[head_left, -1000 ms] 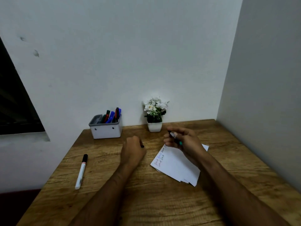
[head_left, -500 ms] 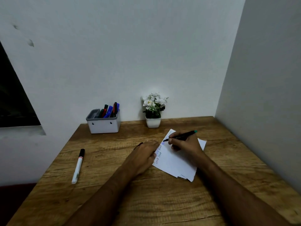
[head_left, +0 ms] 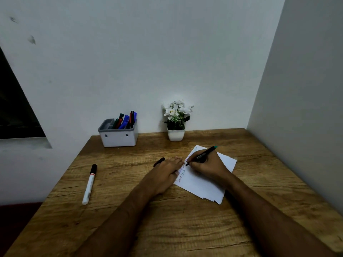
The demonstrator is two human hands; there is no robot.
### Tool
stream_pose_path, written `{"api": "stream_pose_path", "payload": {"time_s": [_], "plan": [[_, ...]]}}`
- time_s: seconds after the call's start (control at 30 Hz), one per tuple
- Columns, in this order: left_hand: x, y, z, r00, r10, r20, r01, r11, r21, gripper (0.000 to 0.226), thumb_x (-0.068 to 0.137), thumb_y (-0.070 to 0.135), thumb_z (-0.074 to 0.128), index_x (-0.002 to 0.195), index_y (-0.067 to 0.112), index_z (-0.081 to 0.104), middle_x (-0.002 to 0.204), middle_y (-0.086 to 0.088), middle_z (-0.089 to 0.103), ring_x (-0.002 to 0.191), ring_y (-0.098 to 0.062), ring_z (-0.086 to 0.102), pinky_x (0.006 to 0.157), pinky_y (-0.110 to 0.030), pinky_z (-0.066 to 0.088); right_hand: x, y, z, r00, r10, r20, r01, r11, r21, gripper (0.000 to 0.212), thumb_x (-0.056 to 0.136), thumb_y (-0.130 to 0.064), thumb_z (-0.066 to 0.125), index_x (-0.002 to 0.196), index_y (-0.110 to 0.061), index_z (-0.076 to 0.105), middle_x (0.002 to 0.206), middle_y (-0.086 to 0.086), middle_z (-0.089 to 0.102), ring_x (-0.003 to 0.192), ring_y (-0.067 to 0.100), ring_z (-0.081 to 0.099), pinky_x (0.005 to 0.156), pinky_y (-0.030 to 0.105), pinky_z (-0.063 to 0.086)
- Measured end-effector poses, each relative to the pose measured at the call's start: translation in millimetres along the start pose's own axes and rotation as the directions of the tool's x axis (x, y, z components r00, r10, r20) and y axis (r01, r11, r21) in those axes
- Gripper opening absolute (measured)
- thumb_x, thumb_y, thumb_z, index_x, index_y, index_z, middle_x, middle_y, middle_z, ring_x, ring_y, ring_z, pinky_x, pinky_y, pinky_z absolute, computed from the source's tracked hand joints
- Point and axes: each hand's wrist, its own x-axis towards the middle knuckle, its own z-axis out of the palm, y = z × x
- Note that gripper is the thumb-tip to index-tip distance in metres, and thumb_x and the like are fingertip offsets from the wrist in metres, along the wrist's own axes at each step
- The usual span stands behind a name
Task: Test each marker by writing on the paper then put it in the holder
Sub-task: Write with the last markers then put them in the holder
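Right hand (head_left: 207, 166) grips black marker (head_left: 202, 155), tip seemingly touching paper (head_left: 204, 184); left hand (head_left: 165, 172) flat.

Head view, single wide-angle camera: placed above the near edge of the table (head_left: 185, 229), facing forward and down toward the room corner; both forearms enter from below, close.

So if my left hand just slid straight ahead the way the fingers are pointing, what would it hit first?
Probably the black marker cap lying just past the left hand, unless it is already tucked under the fingers. Farther along that line stands the small flower pot.
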Motion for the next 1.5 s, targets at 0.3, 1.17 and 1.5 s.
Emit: {"api": "stream_pose_path", "payload": {"time_s": [0.3, 1.17, 1.5], "plan": [[1, -2, 3, 1.0, -0.009, 0.012, 0.009, 1.0, -0.008, 0.049, 0.103, 0.016, 0.042, 0.151, 0.018, 0.037, 0.16, 0.004, 0.029, 0.148, -0.005, 0.02, 0.116, -0.015, 0.008, 5, 12, 9, 0.999, 0.001, -0.033, -0.004, 0.994, -0.109, 0.005, 0.085, -0.013, 0.076, 0.081, -0.013, 0.079, 0.076, -0.003, 0.076, 0.074, 0.01, 0.071, 0.064, 0.021, 0.053], [2, -3, 4, 1.0, -0.023, 0.019, 0.023, 1.0, 0.001, 0.049, 0.103, 0.017, 0.041, 0.152, 0.018, 0.035, 0.161, 0.002, 0.028, 0.148, -0.007, 0.02, 0.113, -0.014, 0.007, 9, 15, 11, 0.999, 0.028, -0.039, -0.032, 0.995, -0.098, 0.01, 0.087, -0.01, 0.075, 0.082, -0.019, 0.078, 0.081, -0.004, 0.076, 0.079, 0.008, 0.071, 0.07, 0.018, 0.054], [3, -4, 6, 0.999, -0.018, 0.028, 0.018, 1.0, 0.002, 0.05, 0.103, 0.017, 0.041, 0.152, 0.018, 0.035, 0.161, 0.003, 0.028, 0.148, -0.007, 0.02, 0.115, -0.016, 0.008, 10, 14, 10, 0.996, 0.058, -0.065, -0.065, 0.992, -0.109, 0.012, 0.088, -0.012, 0.074, 0.08, -0.02, 0.076, 0.074, -0.007, 0.073, 0.069, 0.003, 0.067, 0.062, 0.017, 0.048]]}}
